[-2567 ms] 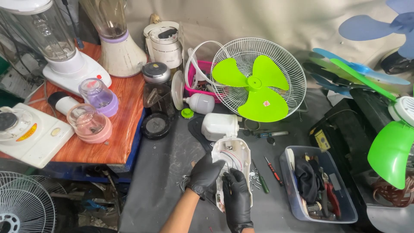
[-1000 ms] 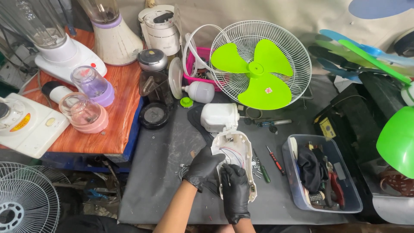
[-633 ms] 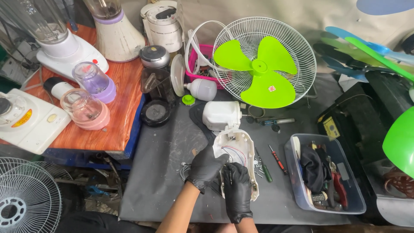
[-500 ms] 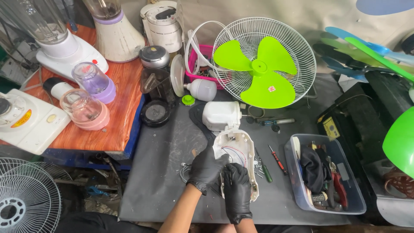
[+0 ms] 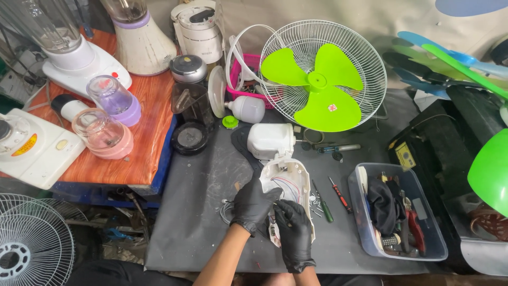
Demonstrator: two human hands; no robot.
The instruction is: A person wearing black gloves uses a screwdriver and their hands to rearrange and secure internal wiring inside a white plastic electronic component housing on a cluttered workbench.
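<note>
Pink blender jar (image 5: 104, 135) is seen on wooden table (image 5: 151, 153) at left. Open white fan housing (image 5: 288, 185), wires exposed, is lain on grey mat (image 5: 206, 201) at centre; its left edge is gripped by black-gloved left hand (image 5: 253, 205), its lower part pinched by right hand (image 5: 294, 233). Screwdrivers (image 5: 330, 193) just right, then tool tray (image 5: 399, 217).

Both hands, left (image 5: 254, 205) and right (image 5: 294, 233), wear matt black rubbery gloves. Fan housing (image 5: 288, 185) is smooth white plastic, worktop (image 5: 206, 201) a scuffed matt grey sheet, side table (image 5: 151, 106) glossy wood-look, grille (image 5: 338, 53) white wire.
</note>
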